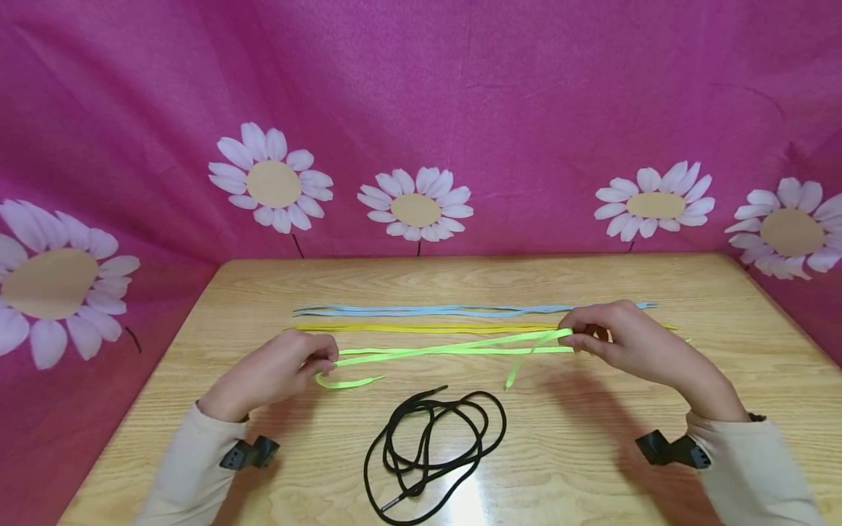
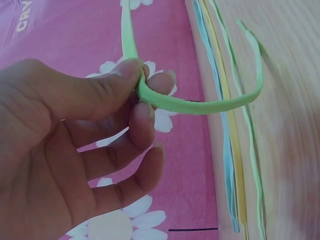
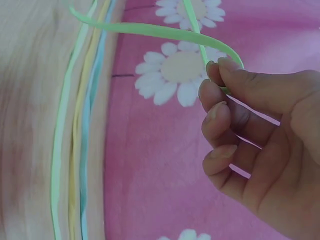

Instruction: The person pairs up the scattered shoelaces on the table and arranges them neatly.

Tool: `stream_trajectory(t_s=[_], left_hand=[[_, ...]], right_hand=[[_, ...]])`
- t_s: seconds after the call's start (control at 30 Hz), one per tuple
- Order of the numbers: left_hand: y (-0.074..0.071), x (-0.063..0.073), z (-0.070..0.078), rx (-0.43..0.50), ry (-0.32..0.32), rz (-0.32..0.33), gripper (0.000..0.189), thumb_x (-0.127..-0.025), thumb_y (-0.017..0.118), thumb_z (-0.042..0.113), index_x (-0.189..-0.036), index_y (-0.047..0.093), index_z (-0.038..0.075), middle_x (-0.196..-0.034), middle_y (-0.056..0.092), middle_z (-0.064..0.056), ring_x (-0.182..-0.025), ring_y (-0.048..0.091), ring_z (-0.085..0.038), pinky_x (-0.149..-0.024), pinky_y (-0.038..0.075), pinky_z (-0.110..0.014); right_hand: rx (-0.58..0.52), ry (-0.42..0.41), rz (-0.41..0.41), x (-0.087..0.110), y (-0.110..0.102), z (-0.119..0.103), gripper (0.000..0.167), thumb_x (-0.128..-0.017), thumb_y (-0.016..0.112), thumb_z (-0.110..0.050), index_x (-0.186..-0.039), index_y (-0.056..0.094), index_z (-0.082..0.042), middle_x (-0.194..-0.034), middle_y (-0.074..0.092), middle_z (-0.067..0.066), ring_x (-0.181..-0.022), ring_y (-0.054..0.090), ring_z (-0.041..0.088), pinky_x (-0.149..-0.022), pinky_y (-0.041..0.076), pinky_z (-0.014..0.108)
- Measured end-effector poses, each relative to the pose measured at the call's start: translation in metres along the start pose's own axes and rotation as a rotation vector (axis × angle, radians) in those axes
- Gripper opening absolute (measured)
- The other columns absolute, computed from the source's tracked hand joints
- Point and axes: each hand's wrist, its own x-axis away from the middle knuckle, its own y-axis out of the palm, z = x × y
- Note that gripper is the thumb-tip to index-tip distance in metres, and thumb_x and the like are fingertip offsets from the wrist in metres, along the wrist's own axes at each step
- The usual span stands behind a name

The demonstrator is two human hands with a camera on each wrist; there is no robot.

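My left hand (image 1: 284, 369) pinches a flat neon-green shoelace (image 1: 368, 359) between thumb and fingertips. At the other end my right hand (image 1: 621, 337) pinches the same lace, which runs taut between the two hands above the table. A short tail curls past each grip; in the left wrist view the lace's tail (image 2: 200, 107) bends round to its tip. Beneath, a second green shoelace (image 1: 552, 350) lies stretched across the table. Beyond it lie yellow shoelaces (image 1: 395, 328) and light-blue shoelaces (image 1: 421, 311), side by side and straight.
A black round shoelace (image 1: 476, 456) lies in loose loops at the front middle of the wooden table (image 1: 566, 467). A magenta cloth (image 1: 526, 117) with white daisies hangs behind the table and along its sides. Dark wrist cameras (image 1: 250, 453) sit on both sleeves.
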Motion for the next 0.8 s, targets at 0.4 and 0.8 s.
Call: stream_trajectory(t_s=[0.4, 0.8], left_hand=[[-0.01, 0.005, -0.005, -0.015, 0.002, 0.032, 0.016, -0.086, 0.067, -0.005, -0.083, 0.062, 0.01, -0.076, 0.06, 0.004, -0.068, 0.05, -0.004, -0.061, 0.046, -0.024], [-0.018, 0.011, -0.006, -0.055, -0.087, 0.064, 0.016, -0.082, 0.068, -0.01, -0.088, 0.068, 0.005, -0.08, 0.064, -0.001, -0.069, 0.053, -0.009, -0.061, 0.048, -0.028]], right_hand=[[0.109, 0.091, 0.088, 0.017, -0.03, 0.009, 0.027, -0.082, 0.07, 0.005, -0.093, 0.065, -0.019, -0.071, 0.056, -0.02, -0.059, 0.046, 0.0, -0.051, 0.038, 0.018], [0.111, 0.258, 0.141, 0.033, -0.048, 0.019, 0.023, -0.09, 0.062, 0.004, -0.101, 0.069, -0.014, -0.075, 0.063, -0.014, -0.066, 0.055, 0.005, -0.053, 0.041, 0.02]])
